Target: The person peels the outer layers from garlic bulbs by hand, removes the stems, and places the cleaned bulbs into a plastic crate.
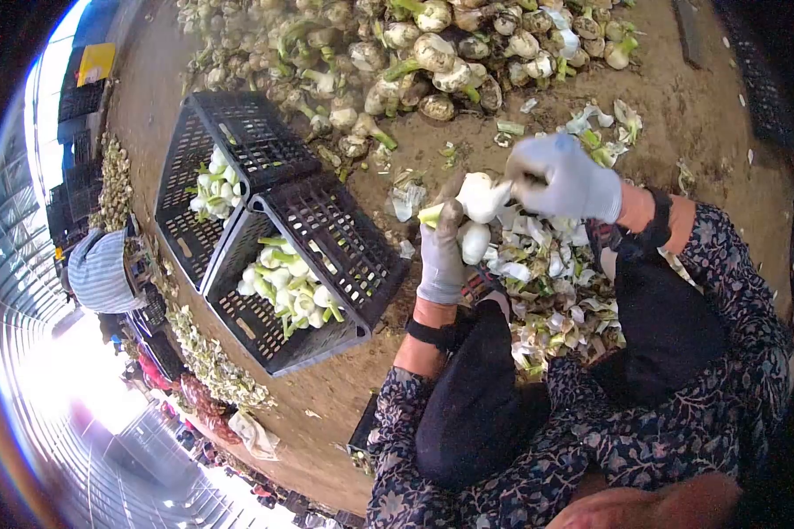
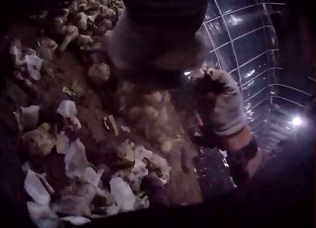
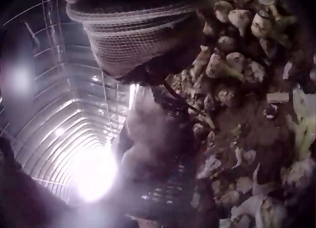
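Note:
My gloved left hand (image 1: 443, 260) (image 2: 153, 45) grips a white garlic bulb (image 1: 480, 197) by its short green stem (image 1: 430, 215). A second peeled bulb (image 1: 474, 242) lies against that hand's fingers; how it is held cannot be told. My gloved right hand (image 1: 563, 179) (image 2: 222, 102) (image 3: 140, 40), fingers curled, pinches a strip of pale skin (image 1: 503, 191) at the first bulb's side. In the right wrist view the bulbs (image 3: 147, 117) are blurred below the glove. Loose peelings (image 1: 551, 264) (image 2: 76, 159) cover the ground beneath both hands.
Two black crates (image 1: 326, 238) (image 1: 175, 189) stand tilted at the left, holding white bulbs with green stems. Unpeeled garlic (image 1: 432, 53) (image 3: 239, 21) is heaped on the ground ahead. A person in a striped head covering (image 1: 106, 271) is beyond the crates.

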`<state>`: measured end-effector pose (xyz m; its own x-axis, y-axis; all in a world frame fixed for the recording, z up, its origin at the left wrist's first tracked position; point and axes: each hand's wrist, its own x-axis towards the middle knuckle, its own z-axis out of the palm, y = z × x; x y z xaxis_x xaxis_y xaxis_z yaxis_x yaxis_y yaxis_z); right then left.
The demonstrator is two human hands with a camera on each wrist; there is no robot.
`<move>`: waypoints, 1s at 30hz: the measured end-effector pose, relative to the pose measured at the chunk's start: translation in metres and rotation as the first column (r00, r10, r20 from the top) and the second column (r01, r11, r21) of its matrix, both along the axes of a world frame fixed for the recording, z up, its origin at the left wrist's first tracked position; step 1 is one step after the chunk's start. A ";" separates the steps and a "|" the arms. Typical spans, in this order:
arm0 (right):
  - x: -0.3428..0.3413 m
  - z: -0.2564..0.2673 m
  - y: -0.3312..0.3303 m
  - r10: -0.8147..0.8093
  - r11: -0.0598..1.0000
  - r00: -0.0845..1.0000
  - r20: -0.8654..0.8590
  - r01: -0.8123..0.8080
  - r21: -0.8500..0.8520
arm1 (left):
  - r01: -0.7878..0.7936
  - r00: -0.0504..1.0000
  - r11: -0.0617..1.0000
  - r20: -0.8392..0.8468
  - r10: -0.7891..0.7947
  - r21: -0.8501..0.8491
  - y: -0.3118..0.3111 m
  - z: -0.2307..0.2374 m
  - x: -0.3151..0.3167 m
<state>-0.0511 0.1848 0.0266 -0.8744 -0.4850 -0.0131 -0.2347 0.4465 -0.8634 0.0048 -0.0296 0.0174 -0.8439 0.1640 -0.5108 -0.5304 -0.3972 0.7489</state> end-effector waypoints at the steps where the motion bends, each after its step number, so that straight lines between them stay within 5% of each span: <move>1: -0.007 -0.008 0.006 -0.073 0.997 0.993 -0.094 0.072 -0.014 | -0.002 1.000 1.000 -0.029 0.001 -0.016 -0.001 0.002 0.001; 3: -0.023 -0.024 0.021 -0.188 0.980 0.963 -0.192 0.196 0.023 | 0.009 0.998 0.996 -0.068 -0.016 -0.090 -0.003 0.001 0.004; 5: -0.034 -0.039 0.035 -0.271 0.945 0.940 -0.205 0.301 0.130 | 0.022 1.000 0.994 -0.019 -0.020 0.109 -0.007 -0.006 0.012; 7: -0.034 -0.052 0.042 -0.093 0.839 0.994 -0.063 0.112 0.532 | -0.019 0.999 0.983 -0.023 0.024 0.185 -0.003 0.003 0.006; 8: -0.032 -0.060 0.043 -0.024 0.723 0.999 0.038 -0.008 0.691 | -0.088 0.987 0.971 0.152 0.055 0.220 -0.011 -0.007 0.009; 9: -0.033 -0.057 0.039 0.095 0.573 0.975 0.199 -0.217 0.790 | -0.080 0.993 0.973 0.105 0.059 0.218 -0.012 -0.003 0.006; 13: -0.022 -0.033 0.032 0.227 0.782 0.968 0.107 -0.247 0.572 | -0.221 0.966 0.945 0.189 0.177 0.241 -0.010 0.001 -0.002; 15: -0.019 -0.016 0.014 0.124 0.970 0.992 -0.005 -0.120 0.214 | -0.274 0.948 0.896 0.254 0.191 0.350 -0.008 -0.001 -0.001; 16: -0.019 -0.007 0.003 0.061 0.998 0.997 -0.043 -0.060 0.013 | -0.294 0.942 0.858 0.279 0.186 0.422 -0.010 -0.004 -0.001; 17: -0.020 -0.001 -0.006 0.096 0.994 0.995 0.031 -0.094 -0.055 | -0.155 0.957 0.799 0.289 -0.025 0.581 -0.020 -0.014 0.000; 18: -0.022 0.002 -0.018 0.145 0.982 0.985 0.098 -0.132 -0.133 | -0.211 0.954 0.861 0.289 0.079 0.463 -0.009 -0.005 -0.002; 19: -0.021 0.005 -0.031 0.127 0.976 0.990 0.053 -0.115 -0.186 | -0.277 0.930 0.767 0.362 0.062 0.579 -0.010 -0.019 0.000; 20: -0.020 0.015 -0.031 0.107 0.994 0.994 -0.025 -0.107 -0.031 | -0.340 0.908 0.658 0.417 0.044 0.671 -0.016 -0.032 0.004; 21: -0.019 0.016 -0.033 0.012 0.969 0.938 0.347 0.074 -0.236 | -0.293 0.922 0.819 0.372 0.105 0.494 -0.012 -0.013 0.005; 22: -0.022 0.014 -0.031 0.040 0.930 0.940 0.338 0.089 -0.356 | -0.251 0.934 0.927 0.321 0.157 0.277 -0.007 0.003 0.004; 23: -0.026 0.015 -0.017 0.081 0.967 0.870 0.487 0.049 -0.249 | -0.351 0.891 0.873 0.409 0.199 0.339 -0.008 -0.020 0.005; 24: -0.024 0.001 -0.008 0.068 0.978 0.923 0.378 0.013 -0.209 | -0.443 0.841 0.801 0.495 0.216 0.402 -0.013 -0.038 0.004; 25: -0.015 -0.021 -0.001 -0.082 0.991 0.977 0.196 0.101 -0.087 | -0.385 0.885 0.830 0.418 0.207 0.404 -0.017 -0.020 0.000; 27: -0.011 -0.061 0.017 -0.243 0.961 0.967 0.082 0.251 -0.114 | -0.352 0.930 0.876 0.226 0.289 0.330 -0.034 0.014 -0.014; 30: -0.009 -0.004 0.013 -0.202 0.927 0.795 0.572 0.344 -0.151 | -0.520 0.854 0.837 0.113 0.508 0.173 -0.061 0.058 -0.023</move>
